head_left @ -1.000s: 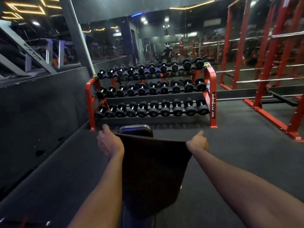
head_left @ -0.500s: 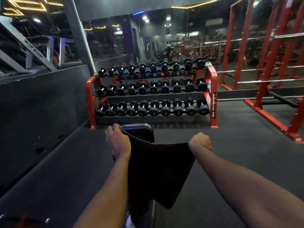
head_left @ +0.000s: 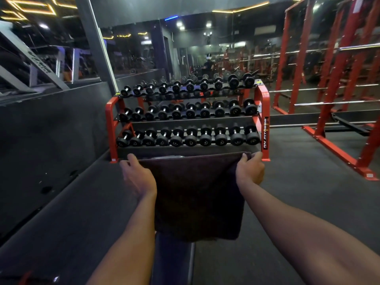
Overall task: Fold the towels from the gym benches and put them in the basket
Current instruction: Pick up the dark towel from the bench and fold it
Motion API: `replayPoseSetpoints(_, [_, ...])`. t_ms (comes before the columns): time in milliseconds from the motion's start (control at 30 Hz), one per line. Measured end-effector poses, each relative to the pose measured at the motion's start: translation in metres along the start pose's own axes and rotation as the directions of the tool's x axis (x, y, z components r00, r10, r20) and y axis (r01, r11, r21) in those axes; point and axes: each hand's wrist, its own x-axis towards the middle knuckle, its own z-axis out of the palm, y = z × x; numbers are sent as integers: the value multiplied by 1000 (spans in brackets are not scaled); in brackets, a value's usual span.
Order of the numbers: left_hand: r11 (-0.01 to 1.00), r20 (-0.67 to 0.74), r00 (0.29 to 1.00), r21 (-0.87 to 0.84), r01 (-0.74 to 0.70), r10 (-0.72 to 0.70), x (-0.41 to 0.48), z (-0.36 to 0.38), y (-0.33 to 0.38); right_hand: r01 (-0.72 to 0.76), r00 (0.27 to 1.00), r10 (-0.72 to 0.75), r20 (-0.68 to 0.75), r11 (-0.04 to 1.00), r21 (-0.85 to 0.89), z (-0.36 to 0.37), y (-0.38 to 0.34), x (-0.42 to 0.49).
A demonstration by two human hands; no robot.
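A dark brown towel [head_left: 197, 194] hangs in front of me, stretched flat between both hands. My left hand [head_left: 137, 175] pinches its upper left corner and my right hand [head_left: 249, 170] grips its upper right corner. The towel's lower edge hangs over a dark padded gym bench [head_left: 172, 262] that runs away from me below my arms. Most of the bench is hidden behind the towel. No basket is in view.
A red three-tier dumbbell rack [head_left: 265, 120] full of black dumbbells stands just beyond the towel. Red power racks [head_left: 337, 112] stand to the right. A dark low wall [head_left: 51, 130] runs along the left. Grey rubber floor [head_left: 298, 182] lies to the right of the bench.
My hands have moved apart and upward, spreading the towel wide. Its lower edge has come up, so it hangs shorter and squarer than before.
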Motion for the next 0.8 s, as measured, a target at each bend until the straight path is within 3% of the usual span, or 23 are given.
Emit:
replayPoseSetpoints(67, [986, 134, 979, 88, 144, -155, 2, 0, 9, -20, 1000, 18, -18, 993, -119, 3, -10, -4])
replayPoseSetpoints(133, [948, 289, 907, 175, 265, -306, 4, -1, 19, -52, 998, 58, 28, 982, -181, 9, -20, -9])
replayPoseSetpoints(200, [936, 439, 830, 223, 271, -345, 5, 1, 29, -62, 987, 90, 131, 978, -199, 16, -26, -15])
replayPoseSetpoints(300, [983, 627, 757, 103, 153, -184, 2, 8, 46, 29, 940, 27, 341, 987, -157, 29, -34, -29])
replayPoseSetpoints(467, [979, 789, 612, -167, 120, 60, -7, 7, 76, 174, 781, -201, 591, 979, 104, 47, -40, -51])
replayPoseSetpoints(700, [979, 844, 513, -200, 28, 158, -2, 6, 82, 373, 631, -428, 647, 899, 231, 36, -43, -58])
replayPoseSetpoints(800, [975, 857, 483, -220, 32, 178, 2, 1, 85, 400, 625, -437, 647, 891, 215, 33, -42, -59])
